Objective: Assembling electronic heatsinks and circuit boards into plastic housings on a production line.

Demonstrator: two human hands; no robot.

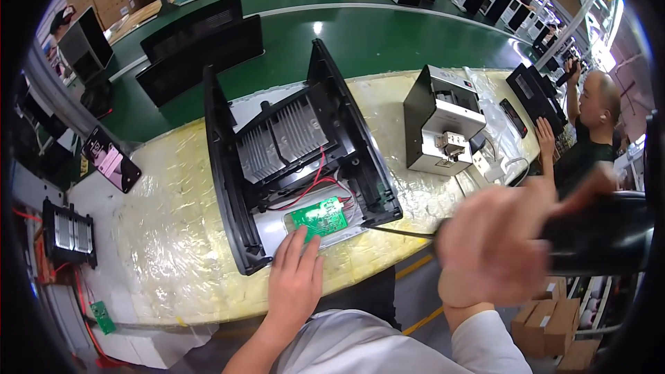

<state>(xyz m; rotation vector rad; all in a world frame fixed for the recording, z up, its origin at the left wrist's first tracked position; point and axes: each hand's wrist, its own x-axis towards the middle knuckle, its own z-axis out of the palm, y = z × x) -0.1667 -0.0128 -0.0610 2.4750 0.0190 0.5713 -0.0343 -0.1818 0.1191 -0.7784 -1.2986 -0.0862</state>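
Note:
In front of me lies an open black plastic housing (225, 187) with raised side walls and a silver finned heater block (280, 140) inside. At its near end sits a green circuit board (320, 217), joined to red and black wires (320, 181). My left hand (296, 273) rests its stretched fingertips at the near edge of this board. My right hand (495, 242), smeared by motion, is closed round a black power screwdriver (599, 234). The tool's thin shaft (402, 233) points left, its tip close to the housing's near right corner.
Yellowish plastic film covers the bench (166, 215). A metal test box (443, 121) stands right of the housing, a phone (111, 159) to the left. Another finned unit (69, 234) sits far left. Beyond runs a green conveyor (325, 34) with black panels (201, 48). A co-worker (589, 125) is at right.

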